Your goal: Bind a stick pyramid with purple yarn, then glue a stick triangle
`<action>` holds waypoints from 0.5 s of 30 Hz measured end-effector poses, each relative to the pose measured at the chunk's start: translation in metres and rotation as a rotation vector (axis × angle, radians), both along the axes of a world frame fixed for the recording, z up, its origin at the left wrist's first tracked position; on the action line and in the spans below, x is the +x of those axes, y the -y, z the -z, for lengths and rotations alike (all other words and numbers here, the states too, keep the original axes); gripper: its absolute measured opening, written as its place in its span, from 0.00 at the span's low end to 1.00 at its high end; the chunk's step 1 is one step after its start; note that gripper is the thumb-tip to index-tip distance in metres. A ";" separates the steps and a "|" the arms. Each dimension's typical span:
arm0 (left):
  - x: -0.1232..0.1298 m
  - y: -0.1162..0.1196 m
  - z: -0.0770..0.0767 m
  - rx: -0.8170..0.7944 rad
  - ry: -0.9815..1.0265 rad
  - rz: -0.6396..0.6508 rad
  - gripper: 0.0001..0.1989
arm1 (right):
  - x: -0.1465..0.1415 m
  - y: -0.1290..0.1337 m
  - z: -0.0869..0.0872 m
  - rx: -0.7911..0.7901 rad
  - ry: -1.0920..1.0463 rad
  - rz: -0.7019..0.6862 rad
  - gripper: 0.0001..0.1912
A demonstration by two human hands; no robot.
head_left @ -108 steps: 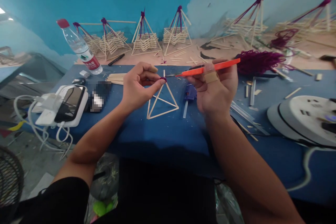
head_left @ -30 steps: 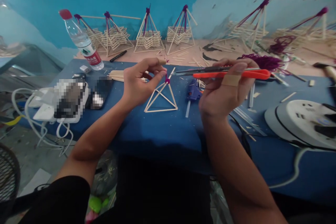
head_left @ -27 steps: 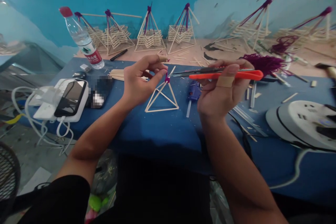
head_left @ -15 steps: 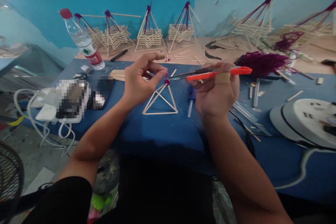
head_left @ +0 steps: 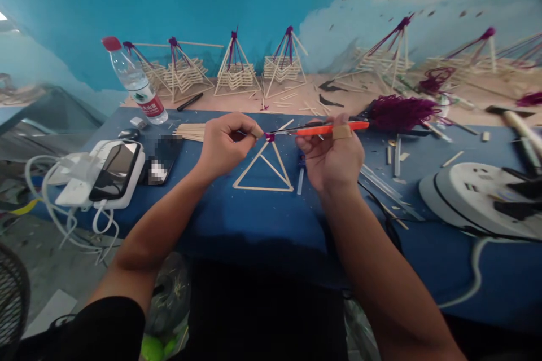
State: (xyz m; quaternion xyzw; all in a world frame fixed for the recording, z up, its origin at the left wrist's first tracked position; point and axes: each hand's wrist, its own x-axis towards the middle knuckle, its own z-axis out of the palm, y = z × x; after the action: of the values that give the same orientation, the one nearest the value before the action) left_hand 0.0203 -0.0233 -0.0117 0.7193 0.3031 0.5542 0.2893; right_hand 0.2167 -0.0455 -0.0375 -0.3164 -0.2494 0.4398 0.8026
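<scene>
A stick frame (head_left: 275,171) sits at the center of the picture, on a blue tabletop (head_left: 254,217). It reads as a triangle: its base stick runs level below, and 2 sides climb to a purple knot (head_left: 270,137) at the top. 1 stick end pokes past the knot toward the upper right. Whether the frame lies flat or is partly raised is hard to tell.

The knot lies between the hands. The left hand (head_left: 226,144) is nearer, its fingertips just left of the knot in a narrow pinch, on what looks like a short end of purple thread (head_left: 265,133). The right hand (head_left: 334,155) is farther off, right of center, closed around orange-handled scissors (head_left: 313,131). The scissors lie nearly level, crossing the frame's upright axis, with their tips pointing left at the knot. Whether the blades touch it is too small to tell.

Behind the right hand, a blue glue gun (head_left: 301,161) is mostly hidden. Loose sticks (head_left: 189,131) lie left of center, purple yarn (head_left: 402,113) at upper right. Stick models (head_left: 235,74) line the back.
</scene>
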 end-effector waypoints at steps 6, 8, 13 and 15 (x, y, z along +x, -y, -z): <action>0.003 0.002 -0.001 0.048 0.018 -0.010 0.05 | 0.001 0.000 0.000 -0.014 -0.027 -0.022 0.25; 0.002 0.003 -0.001 0.020 0.035 0.026 0.06 | 0.000 0.001 0.000 -0.013 -0.035 -0.019 0.25; 0.001 0.005 -0.005 -0.075 0.094 0.083 0.06 | -0.004 0.003 -0.003 -0.023 -0.038 0.000 0.23; 0.002 0.005 -0.006 -0.105 0.113 0.080 0.07 | -0.004 0.003 -0.004 -0.018 -0.023 0.003 0.23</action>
State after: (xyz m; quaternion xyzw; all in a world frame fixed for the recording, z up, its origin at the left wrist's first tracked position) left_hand 0.0221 -0.0288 -0.0059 0.6822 0.2860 0.5651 0.3654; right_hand 0.2124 -0.0484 -0.0340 -0.3189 -0.2360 0.4442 0.8033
